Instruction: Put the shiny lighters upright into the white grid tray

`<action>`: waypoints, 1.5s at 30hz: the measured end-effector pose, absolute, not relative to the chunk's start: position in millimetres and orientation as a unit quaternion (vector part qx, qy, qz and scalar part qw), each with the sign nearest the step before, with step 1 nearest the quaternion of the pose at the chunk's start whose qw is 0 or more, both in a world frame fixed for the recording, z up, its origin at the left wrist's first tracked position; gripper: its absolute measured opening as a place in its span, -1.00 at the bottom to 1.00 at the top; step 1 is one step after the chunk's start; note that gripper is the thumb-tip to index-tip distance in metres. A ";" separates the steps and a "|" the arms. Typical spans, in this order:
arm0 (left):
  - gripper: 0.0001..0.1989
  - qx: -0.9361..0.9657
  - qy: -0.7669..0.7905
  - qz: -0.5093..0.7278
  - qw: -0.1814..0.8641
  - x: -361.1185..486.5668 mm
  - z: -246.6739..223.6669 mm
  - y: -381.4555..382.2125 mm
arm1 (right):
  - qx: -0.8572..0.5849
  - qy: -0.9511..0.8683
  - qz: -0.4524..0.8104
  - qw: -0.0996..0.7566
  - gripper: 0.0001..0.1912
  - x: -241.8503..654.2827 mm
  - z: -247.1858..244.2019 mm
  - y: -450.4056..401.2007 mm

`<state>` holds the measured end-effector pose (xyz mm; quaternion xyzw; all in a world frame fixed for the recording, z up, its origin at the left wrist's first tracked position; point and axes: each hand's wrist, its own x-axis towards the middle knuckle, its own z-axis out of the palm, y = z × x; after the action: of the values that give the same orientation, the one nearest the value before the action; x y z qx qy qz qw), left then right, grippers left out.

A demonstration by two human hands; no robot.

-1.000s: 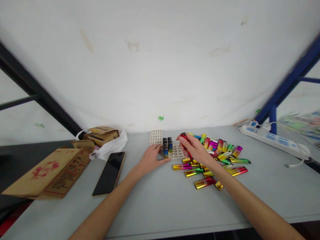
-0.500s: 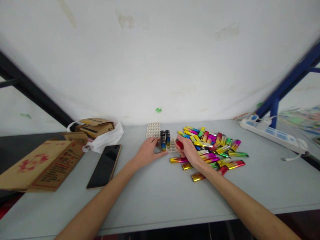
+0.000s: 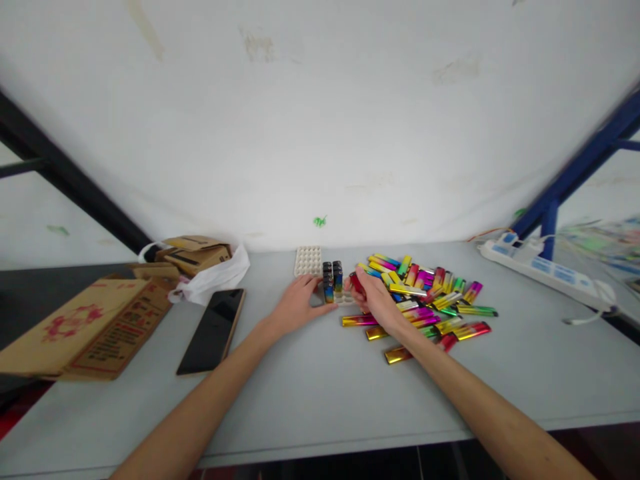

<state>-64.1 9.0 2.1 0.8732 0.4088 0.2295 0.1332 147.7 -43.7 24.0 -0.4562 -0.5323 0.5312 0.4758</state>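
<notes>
My right hand (image 3: 374,301) grips a red lighter (image 3: 357,282) just right of several dark lighters (image 3: 332,280) that stand upright in a white holed tray (image 3: 344,298). The left side of that tray is under my left hand (image 3: 299,304), fingers spread flat on the table. A heap of shiny multicoloured lighters (image 3: 425,300) lies to the right of my right hand. A second white holed tray (image 3: 307,261) sits behind, near the wall.
A black phone (image 3: 212,329) lies left of my left arm. Flattened cardboard boxes (image 3: 80,330) and a white plastic bag (image 3: 215,279) sit at the far left. A white power strip (image 3: 543,274) lies at the right, near a blue frame post (image 3: 548,229).
My right hand has carried the red lighter left from above the heap to the tray, beside the standing lighters. My left hand has stayed on the tray. The camera view has shifted.
</notes>
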 end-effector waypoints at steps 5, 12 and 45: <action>-0.45 0.874 0.412 0.222 0.131 -64.2 1.4 9.7 | -0.451 -0.627 0.412 0.485 -0.49 153.5 27.5 -42.5; -0.42 0.873 0.411 0.226 0.131 -64.9 -0.2 9.3 | -0.496 -0.762 0.122 0.397 -0.65 163.6 34.1 -43.6; -0.41 0.873 0.414 0.225 0.127 -63.7 -1.6 9.3 | -0.510 -0.856 0.049 0.073 -0.78 166.7 52.8 -62.5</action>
<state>-63.7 9.3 -1.6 0.8727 0.4143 0.2248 0.1271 166.7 -62.5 52.8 -0.5097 -0.8559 0.0486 0.0727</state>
